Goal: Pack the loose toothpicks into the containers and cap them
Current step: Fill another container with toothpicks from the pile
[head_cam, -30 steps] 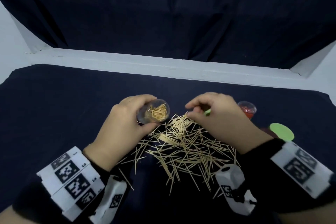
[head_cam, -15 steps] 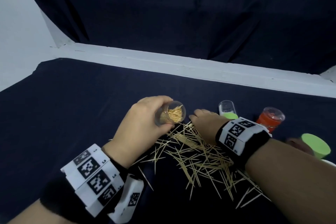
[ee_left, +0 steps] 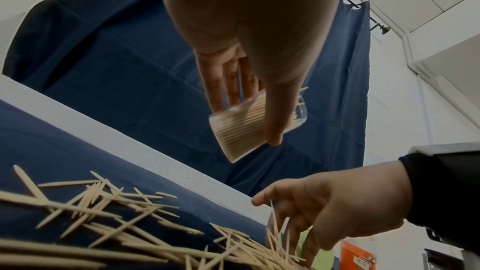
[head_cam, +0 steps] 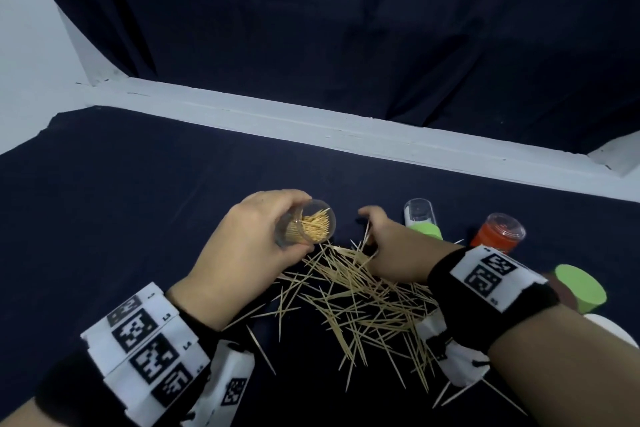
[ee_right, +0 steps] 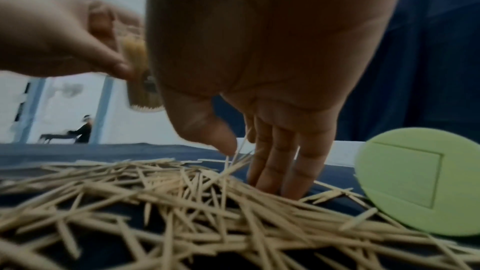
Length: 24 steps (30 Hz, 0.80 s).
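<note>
My left hand point(head_cam: 294, 222) grips a clear container point(head_cam: 317, 224) part-filled with toothpicks, tilted above the table with its open mouth toward the right. The left wrist view shows the container point(ee_left: 241, 130) between thumb and fingers. A loose toothpick pile point(head_cam: 363, 298) is spread on the dark cloth below and to the right. My right hand point(head_cam: 372, 236) reaches into the pile's far edge. There, in the right wrist view, its fingertips point(ee_right: 270, 184) touch the cloth while the thumb and fingers pinch a few toothpicks that stand up between them.
An upside-down clear container on a green cap point(head_cam: 420, 218) and a red-filled container point(head_cam: 498, 234) stand beyond the right wrist. A loose green cap point(head_cam: 581, 288) lies at the right, with a white object point(head_cam: 616, 333) beside it. A white ledge point(head_cam: 346, 128) borders the table's back.
My right hand has turned over and dropped onto the far edge of the pile, closing on a few toothpicks. The left hand still holds the tilted container.
</note>
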### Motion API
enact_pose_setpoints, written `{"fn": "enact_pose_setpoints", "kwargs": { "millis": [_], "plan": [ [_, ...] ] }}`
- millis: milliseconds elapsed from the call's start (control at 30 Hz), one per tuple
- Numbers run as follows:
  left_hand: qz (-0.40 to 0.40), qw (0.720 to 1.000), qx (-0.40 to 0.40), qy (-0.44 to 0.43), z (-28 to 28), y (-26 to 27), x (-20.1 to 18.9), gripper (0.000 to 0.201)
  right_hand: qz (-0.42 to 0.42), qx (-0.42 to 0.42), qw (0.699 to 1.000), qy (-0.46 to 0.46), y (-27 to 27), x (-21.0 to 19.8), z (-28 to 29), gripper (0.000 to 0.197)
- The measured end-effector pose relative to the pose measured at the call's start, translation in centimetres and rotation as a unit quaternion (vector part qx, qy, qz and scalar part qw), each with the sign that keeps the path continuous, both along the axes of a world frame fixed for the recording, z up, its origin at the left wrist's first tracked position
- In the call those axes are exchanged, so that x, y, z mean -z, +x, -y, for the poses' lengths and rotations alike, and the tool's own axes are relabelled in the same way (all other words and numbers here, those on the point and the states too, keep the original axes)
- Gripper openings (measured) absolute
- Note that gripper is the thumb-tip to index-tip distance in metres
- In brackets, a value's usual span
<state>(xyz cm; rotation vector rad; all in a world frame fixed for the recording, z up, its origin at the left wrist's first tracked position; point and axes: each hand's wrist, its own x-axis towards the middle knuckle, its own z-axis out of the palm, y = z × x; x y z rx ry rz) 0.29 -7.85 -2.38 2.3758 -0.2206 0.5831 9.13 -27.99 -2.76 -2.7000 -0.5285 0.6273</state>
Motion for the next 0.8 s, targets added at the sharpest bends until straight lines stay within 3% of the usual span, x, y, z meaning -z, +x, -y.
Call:
{"fn": "enact_pose_setpoints", "kwargs": {
  "millis": [167, 300, 400, 533, 600, 667, 733, 800],
  "plan": [
    [-0.007, 1.0, 0.007, 0.01, 0.2, 0.0, 0.0, 0.046, 0.037, 0.031, 0.998, -0.026, -0.3, 1.0, -0.2, 0.085],
    [-0.004, 1.0, 0.011, 0.024, 0.3, 0.0, 0.1, 0.044, 0.103, -0.022, 0.992, 0.067, -0.3, 1.8, -1.3, 0.052],
    [-0.008, 0.999, 0.014, 0.029, 0.3, 0.0, 0.1, 0.044, 0.128, -0.083, 0.987, 0.057, -0.4, 2.2, -1.7, 0.032],
    [-0.01, 0.999, 0.015, 0.027, 0.1, 0.0, 0.1, 0.044, 0.073, -0.024, 0.983, 0.166, 0.0, 1.1, -1.2, 0.056],
    [-0.009, 1.0, 0.014, 0.026, 0.1, 0.0, 0.2, 0.044, 0.064, 0.008, 0.983, 0.174, 0.6, 0.6, -0.7, 0.051],
    [-0.01, 1.0, 0.015, 0.024, 0.1, 0.0, 0.2, 0.044, 0.077, -0.008, 0.995, 0.057, 1.0, 0.3, -0.3, 0.057],
    [-0.013, 0.999, 0.018, 0.024, 0.2, 0.0, 0.1, 0.043, 0.052, -0.038, 0.996, -0.069, 0.9, 0.7, -0.1, 0.093],
    [-0.013, 0.999, 0.02, 0.028, 0.3, 0.0, 0.1, 0.043, 0.034, -0.067, 0.987, -0.139, 0.3, 1.2, -0.4, 0.116]
  ]
}}
